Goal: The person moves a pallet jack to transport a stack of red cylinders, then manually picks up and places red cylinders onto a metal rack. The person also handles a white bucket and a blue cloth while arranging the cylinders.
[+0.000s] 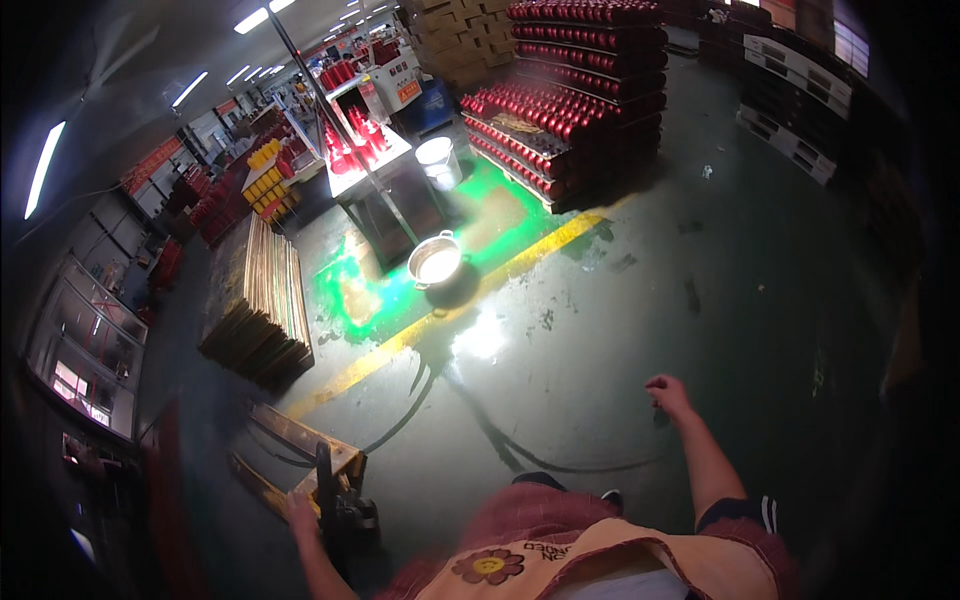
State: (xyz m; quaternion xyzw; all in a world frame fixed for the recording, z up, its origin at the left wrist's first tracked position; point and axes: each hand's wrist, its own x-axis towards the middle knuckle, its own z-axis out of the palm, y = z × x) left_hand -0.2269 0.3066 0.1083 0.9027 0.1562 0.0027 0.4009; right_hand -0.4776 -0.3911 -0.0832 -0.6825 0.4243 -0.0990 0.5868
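My left hand [301, 509] is low at the left, closed at the side of the black handle [324, 478] of a yellow pallet jack. The grip is partly hidden. The jack's worn yellow forks [300, 432] point away to the left, low over the floor. Out to the right, my right hand [669, 394] hangs over the floor with its fingers curled in and nothing visible in them.
Ahead stand a two-handled metal pot [436, 262], a white bucket [436, 160] and a bench with red items [360, 150]. Stacked boards [262, 300] stand left; tiers of red rounded items [560, 110] rise behind. Pallets [795, 95] are piled far right. A yellow line [370, 368] crosses the floor.
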